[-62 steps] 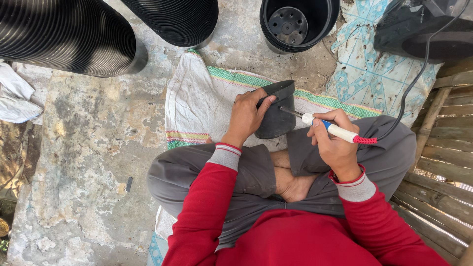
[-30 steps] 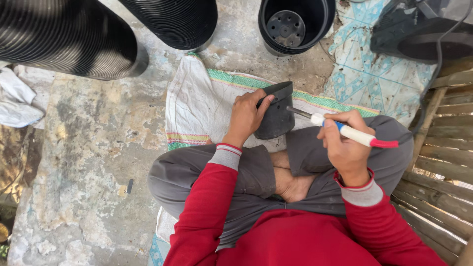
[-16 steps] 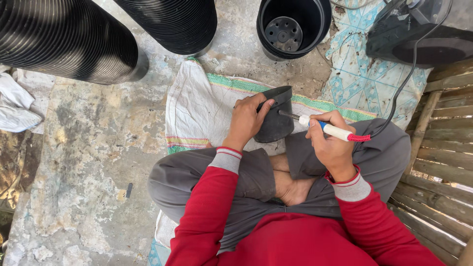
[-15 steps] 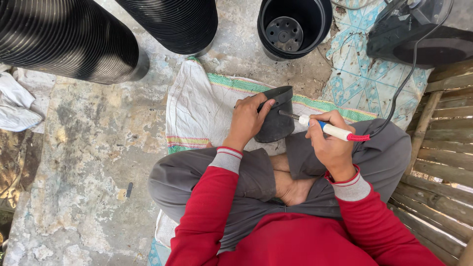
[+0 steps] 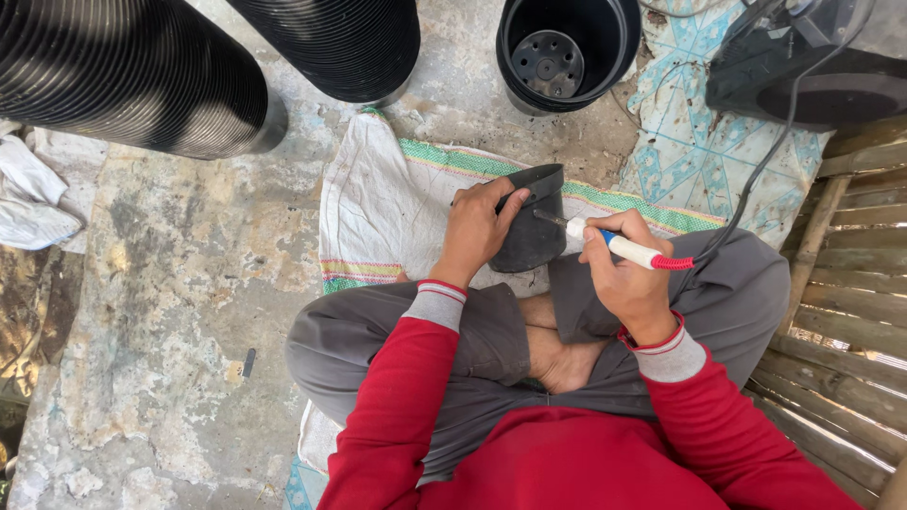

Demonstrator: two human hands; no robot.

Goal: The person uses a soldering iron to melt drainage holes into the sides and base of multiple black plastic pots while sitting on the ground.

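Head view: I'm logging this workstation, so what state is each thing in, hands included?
small black pot: on its side, held in the lap.
left hand: gripping the small black pot.
right hand: closed around the soldering iron.
soldering iron: tip against the pot's wall, cord attached.
large black pot: upright, open, no soil.
stacked pots: nested, lying sideways.
woven sack: spread flat on the floor.

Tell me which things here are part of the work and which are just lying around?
In use:
- small black pot, gripped by the left hand
- corded soldering tool in the right hand, tip at the pot's side

Lying about:
- stacks of black pots
- single open pot
- woven sack
- white cloth
- dark appliance
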